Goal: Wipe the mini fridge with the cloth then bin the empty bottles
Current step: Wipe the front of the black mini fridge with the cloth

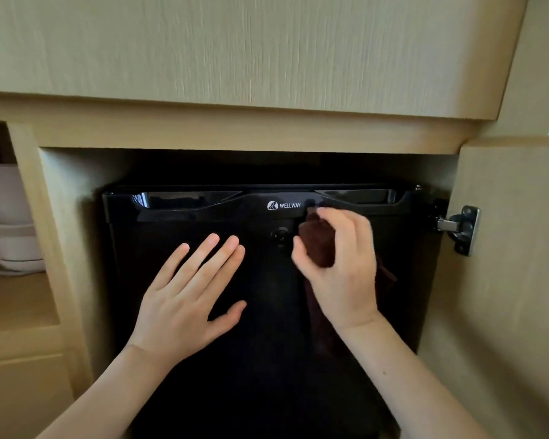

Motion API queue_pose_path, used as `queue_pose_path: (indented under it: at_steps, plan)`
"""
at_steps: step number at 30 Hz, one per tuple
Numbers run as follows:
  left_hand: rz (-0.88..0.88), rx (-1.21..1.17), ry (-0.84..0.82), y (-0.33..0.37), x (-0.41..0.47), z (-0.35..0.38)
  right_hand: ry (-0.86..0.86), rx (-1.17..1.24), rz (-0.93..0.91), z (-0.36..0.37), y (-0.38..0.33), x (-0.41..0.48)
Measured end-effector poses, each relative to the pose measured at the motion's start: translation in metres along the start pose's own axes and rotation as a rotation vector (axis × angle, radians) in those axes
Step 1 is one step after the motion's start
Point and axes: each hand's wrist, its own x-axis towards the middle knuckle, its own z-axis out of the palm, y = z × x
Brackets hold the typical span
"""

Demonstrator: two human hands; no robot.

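A black mini fridge (178, 210) with a WELLWAY logo stands inside a pale wooden cabinet, its door closed. My right hand (346, 267) grips a dark brown cloth (319, 242) against the upper part of the fridge door, just below the logo and beside a round lock. Part of the cloth hangs down under my wrist. My left hand (187, 296) lies flat on the door, fingers straight and spread, left of the lock. No bottles are in view.
The cabinet door (504, 280) stands swung out on the right, with a metal hinge (460, 228) on it. An open compartment at the left holds a white kettle (10, 217). A wooden panel (235, 49) overhangs above.
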Motion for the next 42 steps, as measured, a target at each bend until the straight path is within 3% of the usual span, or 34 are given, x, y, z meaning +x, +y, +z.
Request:
queue_pose_path:
  at_steps: [4,6,14,20,26,30,38,42]
  plan:
    - [-0.003,0.011,-0.003,0.000,-0.001,0.002,0.289,-0.095,0.384,-0.006,0.012,0.025]
    - [-0.001,0.002,-0.005,0.000,0.000,0.001,0.319,-0.139,0.418,0.000,0.008,0.025]
    - [0.002,-0.014,-0.015,-0.001,0.001,-0.001,0.025,-0.267,0.087,-0.014,0.021,0.009]
    - [-0.005,-0.031,-0.045,-0.001,0.000,-0.004,0.173,-0.065,0.191,-0.001,0.006,0.012]
    - [-0.019,-0.067,-0.080,0.001,0.004,-0.007,0.064,-0.031,-0.025,0.036,-0.050,0.023]
    - [-0.008,-0.061,-0.090,0.000,0.003,-0.007,-0.023,-0.030,-0.148,0.036,-0.049,0.024]
    - [-0.009,-0.047,-0.053,0.000,0.000,-0.005,0.113,-0.051,0.240,-0.025,0.032,0.024]
    - [-0.011,-0.036,-0.051,0.001,0.001,-0.004,0.177,-0.064,0.327,-0.033,0.047,0.023]
